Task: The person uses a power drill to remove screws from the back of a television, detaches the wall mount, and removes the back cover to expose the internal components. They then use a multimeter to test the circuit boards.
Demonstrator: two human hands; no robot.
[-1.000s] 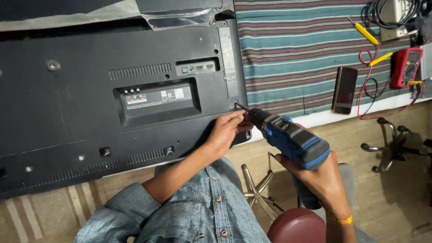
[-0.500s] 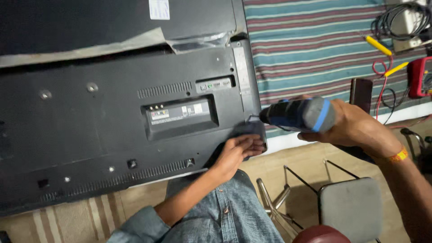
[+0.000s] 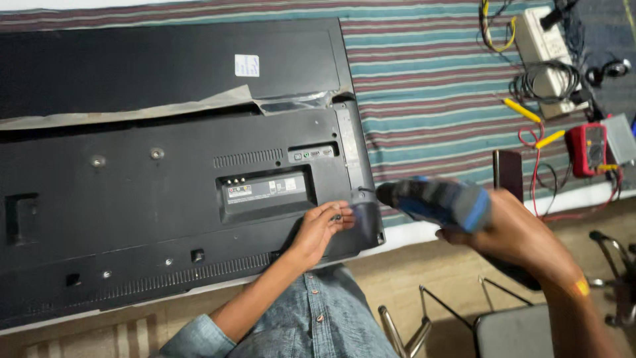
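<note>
— Drill (image 3: 434, 201), blue and grey, sits in the right hand (image 3: 510, 229), fingers wrapped tight round its grip; its tip points at the television back panel (image 3: 165, 192), at that panel's right edge.

— And the other hand?

— Left hand (image 3: 321, 229) rests on the panel just beside the drill's tip, fingertips (image 3: 341, 213) pinched together on something small. A screw, maybe; too blurred to tell.

— Any room around the panel?

— Its near edge hangs close to the table's front, right over the person's denim shirt (image 3: 318, 318). Right of the panel the striped cloth (image 3: 430, 86) lies open as far as a dark phone (image 3: 508, 171). Beyond that, a red multimeter (image 3: 588, 149) with yellow probes (image 3: 523, 111), and a white power strip (image 3: 540, 46) with coiled cables. Below the panel's right corner stands a metal-framed chair (image 3: 517, 328).
</note>
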